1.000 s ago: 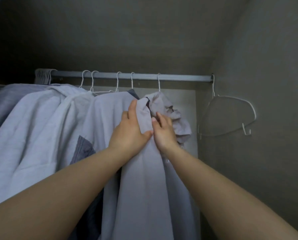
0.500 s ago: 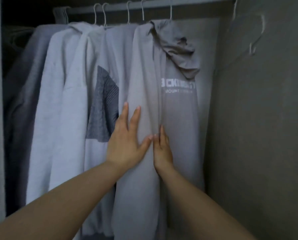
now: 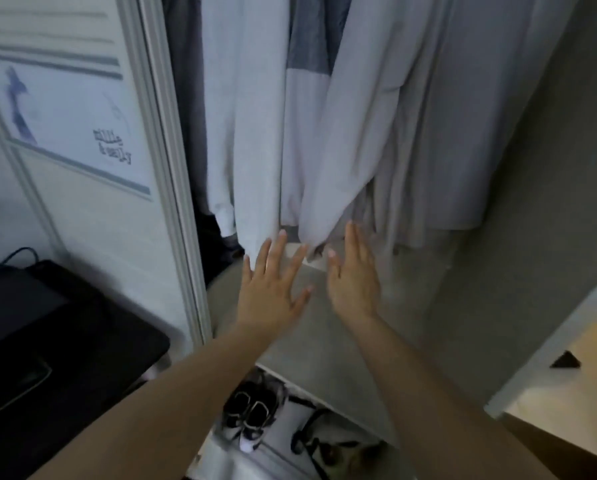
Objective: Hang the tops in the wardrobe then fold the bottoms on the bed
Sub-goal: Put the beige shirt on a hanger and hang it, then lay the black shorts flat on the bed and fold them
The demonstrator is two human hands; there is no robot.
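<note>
Several pale grey and white tops hang in the wardrobe; only their lower halves show. The rightmost grey top [image 3: 439, 140] hangs beside a pale one [image 3: 345, 133], with a white top with a dark grey panel [image 3: 307, 98] further left. My left hand [image 3: 273, 282] and my right hand [image 3: 354, 278] are held flat with straight, spread fingers just below the hems, holding nothing. Fingertips of both hands reach the hem edges; contact is unclear through blur.
A grey wardrobe shelf [image 3: 325, 341] lies under the hands, with shoes [image 3: 248, 417] on the floor below. A white sliding door [image 3: 82, 133] stands at left, a black desk [image 3: 47, 341] in front of it. A pale surface [image 3: 567, 393] at right.
My view dropped from the rail to the hems. Both hands slid down the grey top from the collar, opened flat, and now sit below the hems.
</note>
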